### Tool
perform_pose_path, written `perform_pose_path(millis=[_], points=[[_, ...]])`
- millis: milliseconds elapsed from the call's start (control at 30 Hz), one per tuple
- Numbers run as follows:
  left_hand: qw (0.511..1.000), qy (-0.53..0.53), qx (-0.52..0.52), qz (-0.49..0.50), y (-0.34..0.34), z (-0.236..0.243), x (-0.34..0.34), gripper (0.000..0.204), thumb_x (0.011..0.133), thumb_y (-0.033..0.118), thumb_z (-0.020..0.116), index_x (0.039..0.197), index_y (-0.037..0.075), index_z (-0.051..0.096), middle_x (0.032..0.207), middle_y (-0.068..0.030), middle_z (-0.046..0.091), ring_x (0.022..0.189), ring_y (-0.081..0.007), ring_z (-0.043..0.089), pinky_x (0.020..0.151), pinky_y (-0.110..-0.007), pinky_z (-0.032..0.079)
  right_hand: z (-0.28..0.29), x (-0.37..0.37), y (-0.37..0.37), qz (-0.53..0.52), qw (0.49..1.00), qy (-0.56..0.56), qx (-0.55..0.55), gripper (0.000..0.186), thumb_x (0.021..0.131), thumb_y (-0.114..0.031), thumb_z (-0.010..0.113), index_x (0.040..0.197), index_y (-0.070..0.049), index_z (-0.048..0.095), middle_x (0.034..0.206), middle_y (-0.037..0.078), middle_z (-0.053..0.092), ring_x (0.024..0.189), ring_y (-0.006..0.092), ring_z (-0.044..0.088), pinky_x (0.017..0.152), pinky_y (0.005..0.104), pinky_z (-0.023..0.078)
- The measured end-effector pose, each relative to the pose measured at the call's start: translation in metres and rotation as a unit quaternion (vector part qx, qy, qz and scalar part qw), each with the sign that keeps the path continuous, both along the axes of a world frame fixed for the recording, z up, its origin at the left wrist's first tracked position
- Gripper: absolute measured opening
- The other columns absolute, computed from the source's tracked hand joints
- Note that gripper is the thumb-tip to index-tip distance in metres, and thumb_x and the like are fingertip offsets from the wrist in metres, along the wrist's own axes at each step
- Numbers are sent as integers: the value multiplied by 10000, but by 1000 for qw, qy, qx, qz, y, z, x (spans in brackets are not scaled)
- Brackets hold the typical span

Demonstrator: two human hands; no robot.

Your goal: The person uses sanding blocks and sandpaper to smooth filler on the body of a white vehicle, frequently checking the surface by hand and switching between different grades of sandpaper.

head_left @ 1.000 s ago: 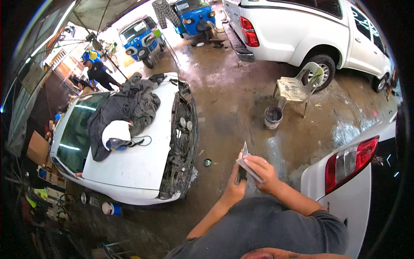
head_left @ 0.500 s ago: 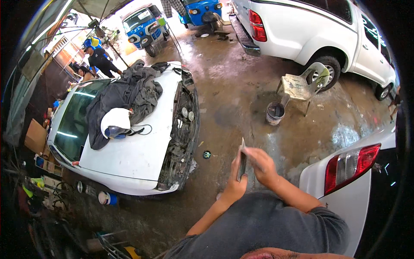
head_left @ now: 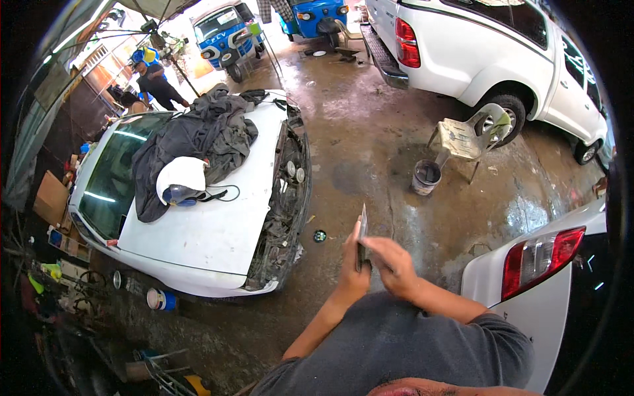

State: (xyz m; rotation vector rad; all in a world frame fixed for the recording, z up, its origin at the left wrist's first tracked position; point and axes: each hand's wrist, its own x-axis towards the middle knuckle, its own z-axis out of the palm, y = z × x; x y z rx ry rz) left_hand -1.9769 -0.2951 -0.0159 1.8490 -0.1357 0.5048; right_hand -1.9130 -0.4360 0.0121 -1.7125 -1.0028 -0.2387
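Note:
Chest-high in front of my dark grey shirt, both hands are close together. My left hand [head_left: 352, 277] is closed round a thin, flat grey piece [head_left: 363, 224] that stands upright, edge-on, with its pointed end up. Its exact kind does not show. Against its right side lies my right hand [head_left: 396, 269], fingers bent and pointing left. A dark sliver shows under those fingers, but what they grip is hidden.
A white car [head_left: 191, 247] with its front end stripped stands at left, dark cloth [head_left: 218, 132] and a white-and-blue cap-like item [head_left: 181, 178] on its hood. Ahead are a bucket [head_left: 426, 178], a plastic chair [head_left: 465, 138] and a white pickup [head_left: 456, 53]. Another white vehicle [head_left: 489, 290] is close at right.
Both hands have shifted slightly left together, still around the flat piece. My right hand's fingers now lie lower across it. The view has turned a little.

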Motion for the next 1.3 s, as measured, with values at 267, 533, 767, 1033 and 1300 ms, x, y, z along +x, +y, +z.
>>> perform_pose_path(millis=[267, 533, 767, 1033, 1300], points=[[1000, 3, 13, -15, 51, -4, -13, 892, 745, -133, 452, 1582, 6, 177, 1593, -216, 273, 1490, -371, 261, 1223, -446, 199, -6, -22, 51, -28, 999, 27, 21, 454, 842, 95, 627, 1279, -27, 627, 1236, 198, 654, 1154, 354, 639, 995, 402, 500], [999, 28, -19, -17, 87, -12, -33, 881, 745, -161, 430, 1578, -1, 191, 1615, -212, 251, 1487, -379, 279, 1219, -425, 222, -12, -47, 90, 5, 1000, -4, 25, 377, 884, 72, 604, 1256, 9, 624, 1218, 205, 651, 1118, 355, 647, 980, 380, 496], [992, 1, 50, -115, 92, -7, -55, 863, 778, -119, 448, 1589, 16, 184, 1624, -179, 255, 1490, -367, 260, 1224, -427, 209, -21, -3, 104, -137, 948, 281, 60, 288, 957, 20, 548, 1237, 40, 611, 1162, 177, 657, 1115, 241, 623, 987, 341, 459], [994, 29, -82, -63, 128, -8, -47, 786, 865, -79, 490, 1586, -2, 187, 1632, -190, 241, 1524, -292, 207, 1230, -399, 196, 9, -22, 104, 51, 997, -51, -24, 555, 792, 58, 632, 1340, -12, 579, 1337, 198, 600, 1284, 363, 563, 1083, 440, 457], [999, -24, -12, -32, 120, -27, -33, 763, 929, -2, 537, 1591, 3, 159, 1629, -199, 240, 1513, -279, 240, 1232, -389, 187, -2, -25, 116, 77, 990, -116, -6, 539, 786, -7, 674, 1317, 20, 587, 1316, 193, 617, 1218, 371, 610, 1048, 442, 492]])
